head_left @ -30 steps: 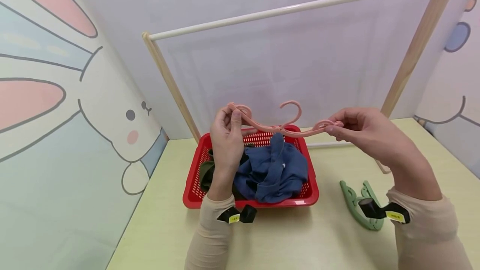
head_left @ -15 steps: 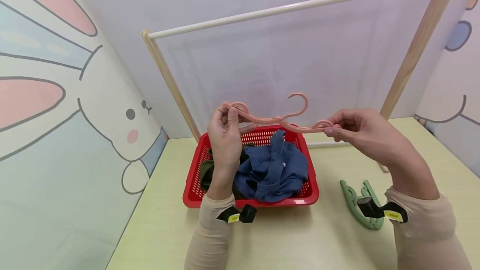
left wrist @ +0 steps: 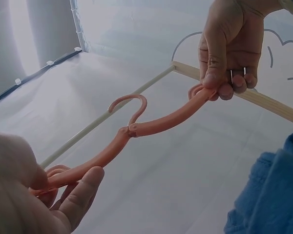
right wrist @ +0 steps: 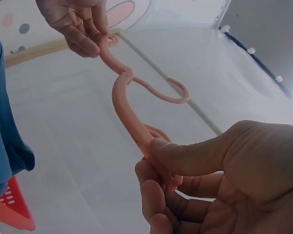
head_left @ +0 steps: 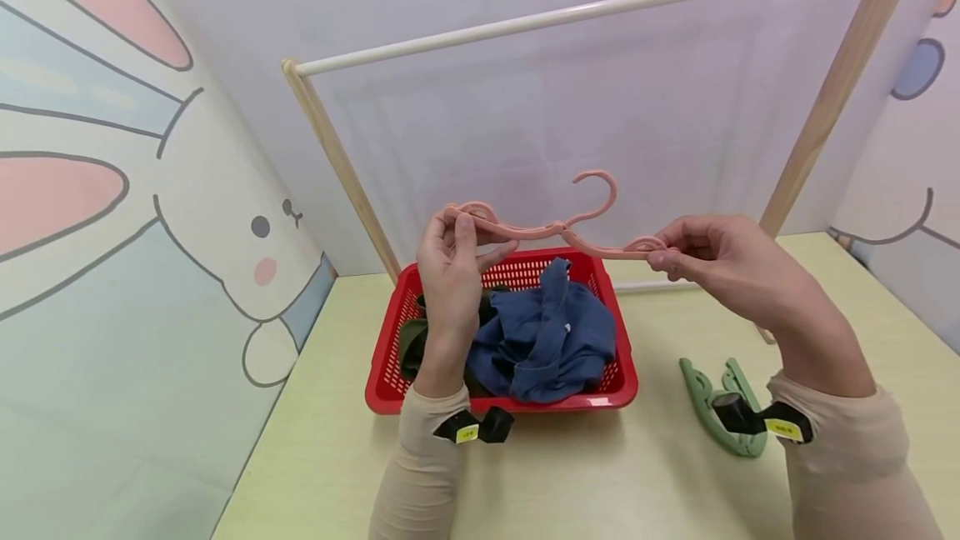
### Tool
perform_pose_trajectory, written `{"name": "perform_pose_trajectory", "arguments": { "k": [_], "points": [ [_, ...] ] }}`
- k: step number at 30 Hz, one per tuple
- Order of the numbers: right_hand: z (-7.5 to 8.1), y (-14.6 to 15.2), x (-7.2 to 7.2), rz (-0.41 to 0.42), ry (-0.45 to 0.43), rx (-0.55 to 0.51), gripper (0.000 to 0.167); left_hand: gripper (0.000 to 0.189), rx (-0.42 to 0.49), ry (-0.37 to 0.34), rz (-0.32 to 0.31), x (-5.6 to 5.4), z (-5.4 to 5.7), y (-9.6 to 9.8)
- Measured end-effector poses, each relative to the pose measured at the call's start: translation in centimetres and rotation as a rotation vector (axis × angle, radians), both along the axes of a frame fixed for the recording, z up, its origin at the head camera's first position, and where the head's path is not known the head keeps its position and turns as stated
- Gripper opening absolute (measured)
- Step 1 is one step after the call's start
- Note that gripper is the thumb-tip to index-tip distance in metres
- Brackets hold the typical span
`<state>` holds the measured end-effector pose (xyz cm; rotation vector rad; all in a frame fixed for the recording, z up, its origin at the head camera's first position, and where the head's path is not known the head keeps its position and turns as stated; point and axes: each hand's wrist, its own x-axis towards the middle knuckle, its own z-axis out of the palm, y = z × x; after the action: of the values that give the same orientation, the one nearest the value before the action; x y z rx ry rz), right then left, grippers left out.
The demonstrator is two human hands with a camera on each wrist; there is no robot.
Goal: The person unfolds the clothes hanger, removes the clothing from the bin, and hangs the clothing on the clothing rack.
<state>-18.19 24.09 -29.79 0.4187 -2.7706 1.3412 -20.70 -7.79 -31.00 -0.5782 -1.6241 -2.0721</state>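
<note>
A pink folding hanger (head_left: 525, 232) is held up between both hands, its two arms spread wide and its hook pointing up. My left hand (head_left: 450, 290) pinches the hanger's left end between thumb and fingers. At the other end, my right hand (head_left: 720, 261) grips the tip with thumb and fingertips. In the left wrist view the hanger (left wrist: 171, 119) bends at its middle joint, just below the hook. Beneath it, a blue garment (head_left: 547, 340) lies crumpled in a red basket (head_left: 510, 408), with dark green cloth (head_left: 411, 344) at its left side.
A green folding hanger (head_left: 712, 415), folded up, lies on the pale table (head_left: 570, 482) right of the basket, partly behind the right wrist camera. Behind stands a garment rack with a white rail (head_left: 585, 15) and wooden posts (head_left: 840, 98). A rabbit-printed panel (head_left: 210, 232) borders the left.
The pink hanger's middle and hook have risen, the hook swinging upright and slightly right. Both hands keep their hold at the ends, the left shifting slightly left.
</note>
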Motion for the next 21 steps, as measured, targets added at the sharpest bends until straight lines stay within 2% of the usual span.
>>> {"name": "perform_pose_trajectory", "arguments": {
  "k": [4,7,10,13,18,21],
  "points": [
    [0.0,-0.1,0.0,-0.043,0.006,-0.001,0.021,0.014,-0.115,-0.052,-0.099,-0.4,0.2,-1.8],
    [-0.1,0.0,0.0,-0.088,0.023,-0.012,0.021,0.011,-0.295,-0.088,-0.15,-0.5,0.5,-3.9],
    [-0.1,0.2,0.1,-0.124,0.033,-0.026,0.023,0.011,-0.514,-0.089,-0.123,-0.6,0.7,-5.7],
    [0.0,0.3,0.2,-0.146,0.045,-0.038,0.023,0.011,-0.688,-0.069,-0.082,-0.6,0.9,-6.6],
    [0.0,0.4,0.4,-0.181,0.068,-0.061,0.023,0.011,-0.831,-0.063,-0.062,-0.7,0.8,-6.5],
    [0.0,0.5,0.4,-0.201,0.08,-0.076,0.024,0.013,-0.882,-0.051,-0.053,-0.8,0.6,-6.2]
  ]
}}
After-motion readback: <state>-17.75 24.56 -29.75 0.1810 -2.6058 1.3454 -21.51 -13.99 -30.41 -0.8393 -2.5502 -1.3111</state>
